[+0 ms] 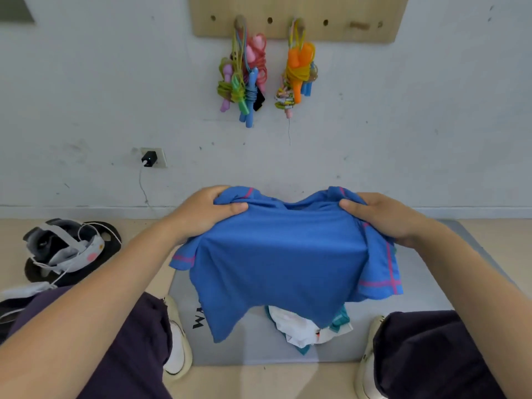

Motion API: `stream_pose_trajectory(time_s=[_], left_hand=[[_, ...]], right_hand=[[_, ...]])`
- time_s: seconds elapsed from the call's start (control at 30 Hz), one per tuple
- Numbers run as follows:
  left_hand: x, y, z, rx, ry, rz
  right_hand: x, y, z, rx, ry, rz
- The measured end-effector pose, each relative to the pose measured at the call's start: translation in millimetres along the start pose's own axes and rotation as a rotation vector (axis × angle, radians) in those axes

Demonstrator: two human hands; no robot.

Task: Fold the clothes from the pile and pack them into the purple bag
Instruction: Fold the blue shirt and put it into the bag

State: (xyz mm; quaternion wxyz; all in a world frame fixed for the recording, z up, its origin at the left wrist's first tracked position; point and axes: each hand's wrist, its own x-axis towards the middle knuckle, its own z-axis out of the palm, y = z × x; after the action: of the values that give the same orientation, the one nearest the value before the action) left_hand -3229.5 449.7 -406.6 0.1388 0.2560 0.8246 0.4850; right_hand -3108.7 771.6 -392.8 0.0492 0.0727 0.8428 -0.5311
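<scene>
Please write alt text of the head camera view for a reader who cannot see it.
Two hands, left and right, hold up a blue shirt by its shoulders over a grey mat, where white and teal clothes lie. Jump ropes hang on the wall behind; a headset lies on the floor at left.

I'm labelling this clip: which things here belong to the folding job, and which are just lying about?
Job:
blue shirt with pink stripes, held up by left hand and right hand
white and teal clothes on grey mat

Lying about:
coloured jump ropes
black charger
grey headset
</scene>
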Motion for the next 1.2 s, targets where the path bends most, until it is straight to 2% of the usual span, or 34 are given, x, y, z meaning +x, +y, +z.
stream_pose_trajectory(time_s=[0.13, 0.23, 0.33, 0.43, 0.57, 0.7, 0.8, 0.9, 0.97, 1.1, 1.2], left_hand=[[15, 26, -18, -0.083, 0.014, 0.053], [40, -1, -8, -0.12, -0.118, -0.046], [67, -78, 37, -0.093, -0.224, -0.246], [80, -187, 104, 0.013, -0.28, -0.466], [72, -306, 178, 0.063, -0.342, -0.719], [66, -368, 215, 0.042, -0.312, -0.806], [71, -387, 228, -0.042, -0.32, -0.868], [81, -391, 231, -0.186, -0.2, -0.924], [88, -390, 229, -0.233, -0.145, -0.899], [96, -381, 211, -0.201, -0.212, -0.835], [107, -373, 190, -0.04, -0.26, -0.711]], right_hand=[[6, -29, -18, -0.002, 0.05, -0.06], [34, -5, -15, -0.048, 0.043, 0.013], [78, 70, 11, -0.165, 0.015, 0.153], [116, 178, 56, -0.249, -0.056, 0.298], [130, 304, 122, -0.196, -0.1, 0.493], [133, 376, 160, -0.147, -0.072, 0.586], [140, 397, 164, -0.101, -0.035, 0.615], [144, 401, 156, -0.038, 0.011, 0.623], [144, 403, 148, -0.013, 0.045, 0.603], [144, 392, 127, 0.208, 0.091, 0.606], [150, 374, 109, 0.263, -0.017, 0.582]])
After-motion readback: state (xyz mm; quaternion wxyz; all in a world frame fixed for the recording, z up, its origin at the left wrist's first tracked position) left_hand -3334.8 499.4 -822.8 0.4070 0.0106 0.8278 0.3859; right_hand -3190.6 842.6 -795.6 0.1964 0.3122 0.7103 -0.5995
